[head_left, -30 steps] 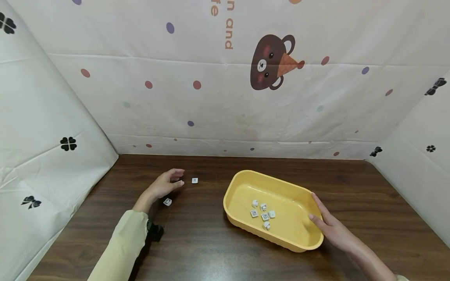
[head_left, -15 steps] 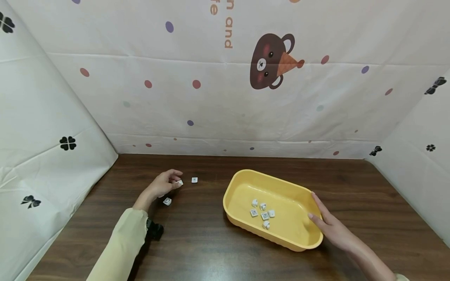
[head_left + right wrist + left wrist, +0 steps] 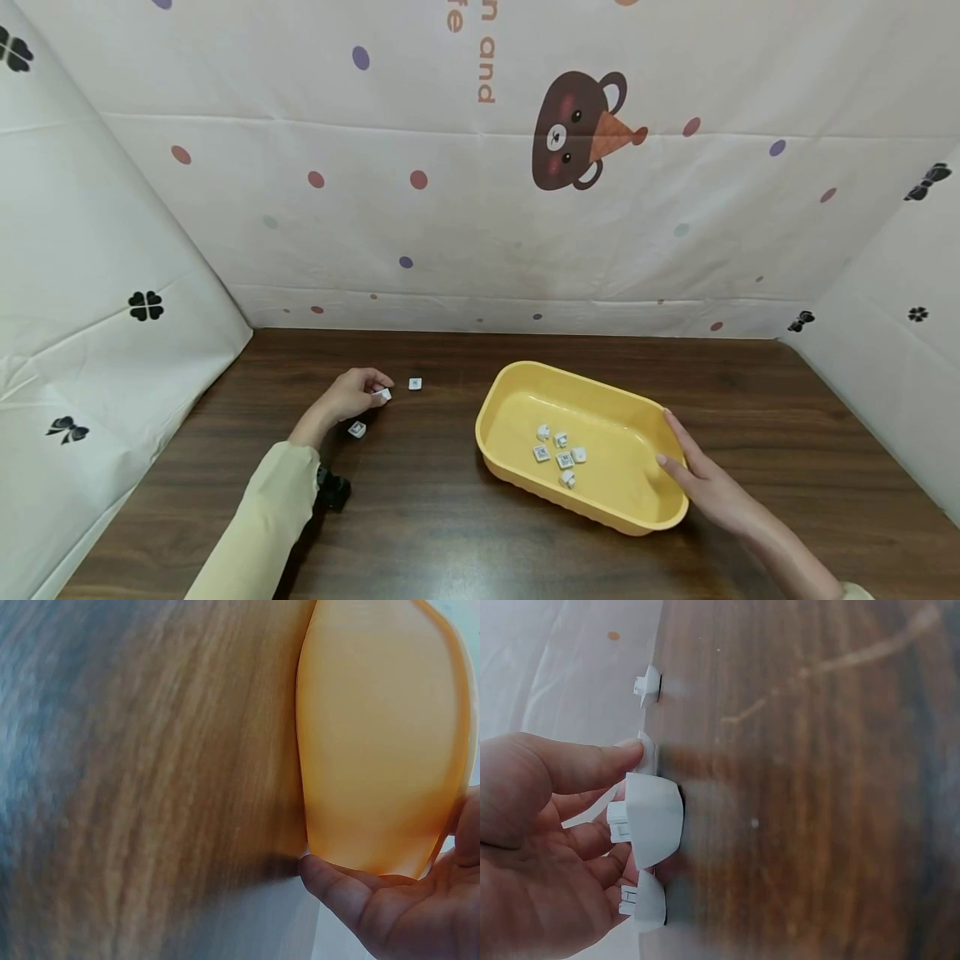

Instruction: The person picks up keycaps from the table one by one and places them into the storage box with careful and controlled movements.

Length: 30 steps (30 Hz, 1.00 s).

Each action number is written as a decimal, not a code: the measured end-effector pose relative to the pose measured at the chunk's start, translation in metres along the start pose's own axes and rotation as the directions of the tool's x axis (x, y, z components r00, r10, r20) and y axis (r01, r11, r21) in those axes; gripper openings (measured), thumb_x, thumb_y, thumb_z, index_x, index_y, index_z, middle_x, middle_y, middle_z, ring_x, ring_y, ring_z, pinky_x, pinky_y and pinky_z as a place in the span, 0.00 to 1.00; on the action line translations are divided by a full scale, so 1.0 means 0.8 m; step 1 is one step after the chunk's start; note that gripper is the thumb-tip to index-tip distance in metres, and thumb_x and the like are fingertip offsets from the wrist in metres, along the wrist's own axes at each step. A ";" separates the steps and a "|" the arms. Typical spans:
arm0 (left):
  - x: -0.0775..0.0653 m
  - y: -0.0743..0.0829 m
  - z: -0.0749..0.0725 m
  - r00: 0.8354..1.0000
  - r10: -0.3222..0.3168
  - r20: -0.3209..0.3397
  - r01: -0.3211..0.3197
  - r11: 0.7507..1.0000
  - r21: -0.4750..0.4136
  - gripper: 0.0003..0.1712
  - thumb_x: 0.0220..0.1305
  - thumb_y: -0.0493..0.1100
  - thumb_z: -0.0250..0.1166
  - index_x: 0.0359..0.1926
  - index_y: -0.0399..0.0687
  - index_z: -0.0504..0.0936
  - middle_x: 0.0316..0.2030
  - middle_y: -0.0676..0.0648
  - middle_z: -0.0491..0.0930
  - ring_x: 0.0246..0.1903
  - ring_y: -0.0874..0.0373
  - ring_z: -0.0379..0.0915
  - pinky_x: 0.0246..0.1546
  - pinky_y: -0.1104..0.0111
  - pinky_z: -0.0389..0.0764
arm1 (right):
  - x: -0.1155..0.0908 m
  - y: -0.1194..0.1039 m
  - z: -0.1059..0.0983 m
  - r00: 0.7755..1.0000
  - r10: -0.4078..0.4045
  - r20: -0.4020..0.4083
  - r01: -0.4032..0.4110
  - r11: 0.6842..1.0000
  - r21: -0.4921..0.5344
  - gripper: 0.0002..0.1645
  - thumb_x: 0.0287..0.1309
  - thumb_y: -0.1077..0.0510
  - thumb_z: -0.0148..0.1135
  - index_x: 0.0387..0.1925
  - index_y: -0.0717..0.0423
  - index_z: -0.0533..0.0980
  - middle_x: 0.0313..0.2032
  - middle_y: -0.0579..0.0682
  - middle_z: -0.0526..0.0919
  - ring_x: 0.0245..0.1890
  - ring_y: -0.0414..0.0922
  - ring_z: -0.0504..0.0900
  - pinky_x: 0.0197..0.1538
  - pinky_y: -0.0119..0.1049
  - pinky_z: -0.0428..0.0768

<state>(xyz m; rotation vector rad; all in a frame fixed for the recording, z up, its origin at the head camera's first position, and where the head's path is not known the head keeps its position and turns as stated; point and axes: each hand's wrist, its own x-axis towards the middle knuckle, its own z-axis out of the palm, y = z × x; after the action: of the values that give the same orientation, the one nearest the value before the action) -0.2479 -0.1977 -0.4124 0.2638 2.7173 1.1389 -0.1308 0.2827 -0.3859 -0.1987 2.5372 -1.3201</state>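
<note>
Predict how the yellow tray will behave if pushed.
The tray will probably slide rather than tip, being broad and low. Its thin, smooth walls suggest light, fairly stiff plastic. The white pieces scattered inside may shift.

Pale yellow sleeves (image 3: 258, 525) are worn, with a blocky black left-wrist device (image 3: 334, 492).
</note>
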 end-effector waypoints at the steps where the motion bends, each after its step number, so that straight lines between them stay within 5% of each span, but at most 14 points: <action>1: 0.000 0.001 0.000 1.000 0.000 0.001 0.000 1.000 0.004 0.12 0.56 0.30 0.60 0.43 0.34 0.79 0.35 0.43 0.76 0.35 0.54 0.70 0.37 0.65 0.73 | 0.000 0.000 0.000 1.000 0.000 0.001 0.000 1.000 0.001 0.44 0.67 0.51 0.46 0.70 0.51 0.31 0.69 0.63 0.30 0.65 0.66 0.32 0.58 0.67 0.40; 14: -0.006 0.004 -0.004 1.000 -0.018 0.004 0.018 1.000 -0.001 0.12 0.61 0.34 0.58 0.45 0.35 0.79 0.37 0.44 0.77 0.36 0.54 0.71 0.38 0.61 0.73 | 0.000 0.000 0.001 1.000 0.000 0.003 0.000 1.000 0.001 0.44 0.67 0.51 0.45 0.70 0.49 0.31 0.68 0.64 0.30 0.65 0.66 0.32 0.58 0.68 0.40; 30: -0.016 0.019 -0.001 0.999 0.034 -0.036 -0.039 0.986 -0.161 0.16 0.61 0.38 0.60 0.48 0.32 0.76 0.41 0.41 0.79 0.41 0.52 0.73 0.39 0.65 0.74 | 0.000 0.000 0.000 1.000 0.004 -0.001 -0.004 1.000 -0.015 0.43 0.67 0.50 0.45 0.70 0.49 0.31 0.68 0.64 0.31 0.65 0.66 0.33 0.57 0.68 0.41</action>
<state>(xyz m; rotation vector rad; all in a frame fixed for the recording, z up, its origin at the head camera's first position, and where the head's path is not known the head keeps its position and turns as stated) -0.2341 -0.1910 -0.3999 0.2745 2.6386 1.3771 -0.1307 0.2826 -0.3860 -0.1958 2.5477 -1.3000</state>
